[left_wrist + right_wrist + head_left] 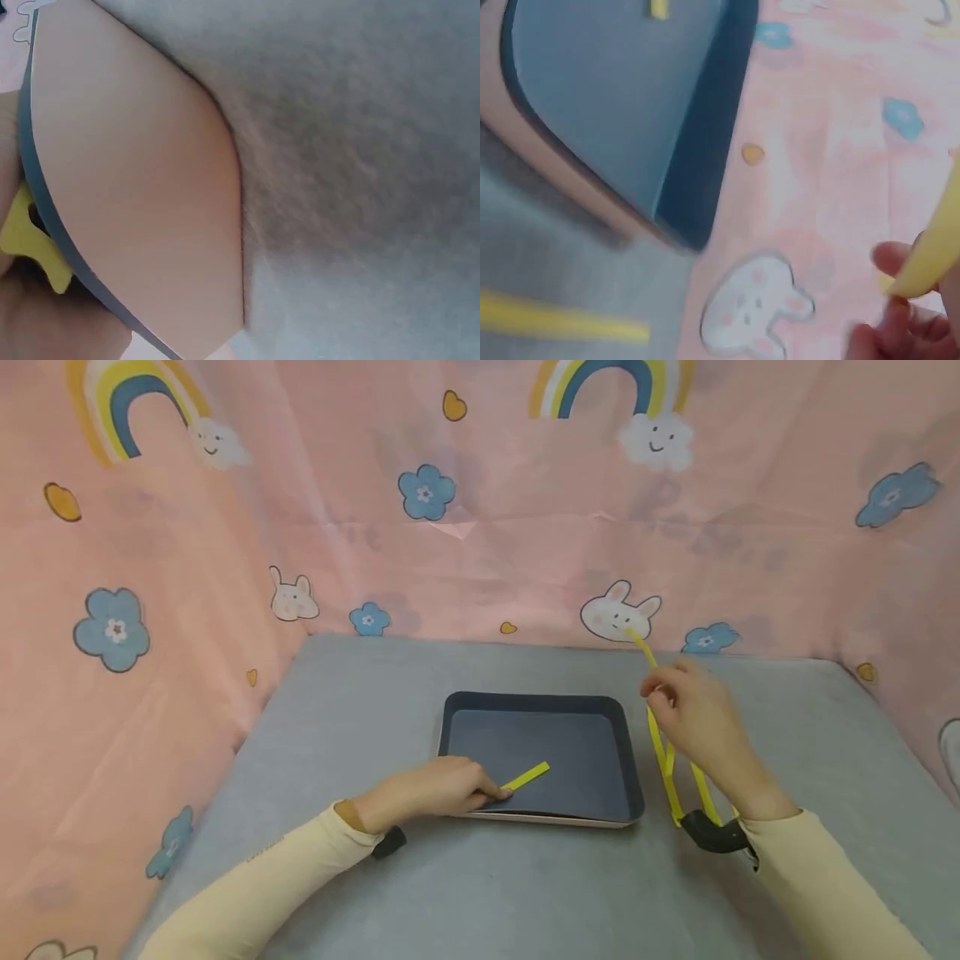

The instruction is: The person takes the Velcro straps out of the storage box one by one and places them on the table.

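Note:
My left hand is at the near left edge of a dark rectangular baking tray, pinching a short, flat yellow strip. Part of that strip points across the tray floor; in the left wrist view, more yellow shows between the fingers by the tray's pinkish outer wall. To the right of the tray, my right hand is raised and pinches a long, limp yellow strip. One piece sticks up beyond its fingers, and several lengths hang below. Whether they are one strip is unclear.
A grey cloth-covered table lies under the tray. Behind and to the left hangs a pink curtain with rainbows, rabbits and flowers. Dark wrist mounts sit under both wrists.

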A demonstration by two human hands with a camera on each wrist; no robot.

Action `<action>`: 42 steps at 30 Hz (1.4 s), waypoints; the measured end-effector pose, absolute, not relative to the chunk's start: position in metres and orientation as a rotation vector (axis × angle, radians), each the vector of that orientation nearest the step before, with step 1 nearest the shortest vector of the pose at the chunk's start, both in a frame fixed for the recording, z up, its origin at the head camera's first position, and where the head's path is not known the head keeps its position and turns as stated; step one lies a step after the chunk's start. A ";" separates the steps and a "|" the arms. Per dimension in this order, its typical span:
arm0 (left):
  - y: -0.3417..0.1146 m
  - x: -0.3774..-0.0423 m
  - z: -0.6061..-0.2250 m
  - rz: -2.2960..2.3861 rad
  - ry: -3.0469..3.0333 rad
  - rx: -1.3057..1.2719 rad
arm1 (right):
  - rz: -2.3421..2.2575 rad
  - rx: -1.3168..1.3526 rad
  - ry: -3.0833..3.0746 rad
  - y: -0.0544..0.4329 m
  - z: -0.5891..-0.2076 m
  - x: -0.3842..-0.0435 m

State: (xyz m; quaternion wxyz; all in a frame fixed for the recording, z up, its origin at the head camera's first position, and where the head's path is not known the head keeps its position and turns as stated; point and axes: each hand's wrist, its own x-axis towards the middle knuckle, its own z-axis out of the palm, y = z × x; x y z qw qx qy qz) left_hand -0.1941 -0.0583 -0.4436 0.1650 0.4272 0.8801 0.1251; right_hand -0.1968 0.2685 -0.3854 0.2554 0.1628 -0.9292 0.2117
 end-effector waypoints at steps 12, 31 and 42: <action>-0.073 -0.193 -0.438 0.443 2.659 1.306 | 0.909 0.300 -2.694 0.297 -0.393 -0.184; -0.087 -0.198 -0.433 0.518 2.852 1.206 | 0.811 0.311 -2.587 0.339 -0.409 -0.163; -0.084 -0.199 -0.435 0.496 2.824 1.180 | 1.076 0.301 -2.606 0.387 -0.411 -0.153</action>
